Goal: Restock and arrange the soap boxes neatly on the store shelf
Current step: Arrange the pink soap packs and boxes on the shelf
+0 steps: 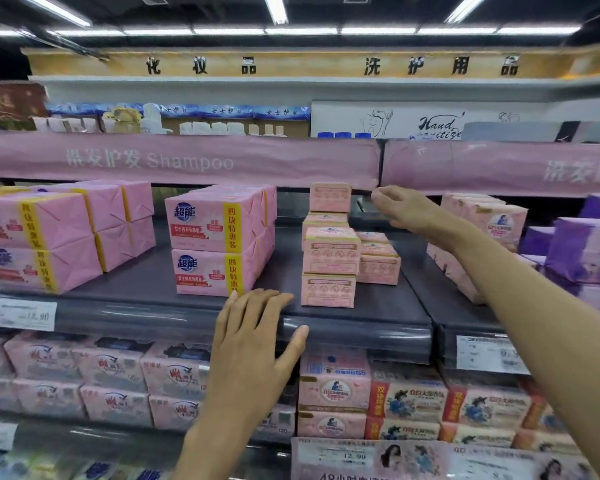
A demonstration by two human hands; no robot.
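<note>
**Hands empty, restocking partway**

My left hand [257, 327] lay flat on the lip of the shelf [153, 277]. My right hand [400, 207], loosely curled and holding nothing, hovered just beside the top soap box [329, 197]. Between my hands the soap boxes [328, 258] stood unevenly stacked, and the bare shelf suggested more remained.

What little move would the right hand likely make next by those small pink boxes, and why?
Probably reach leftward to the small pink cardboard soap box topping the rear stack and square it. The right hand is beside it, holding nothing, fingers loosely curled; the left hand rests flat on the dark grey shelf edge.
</note>
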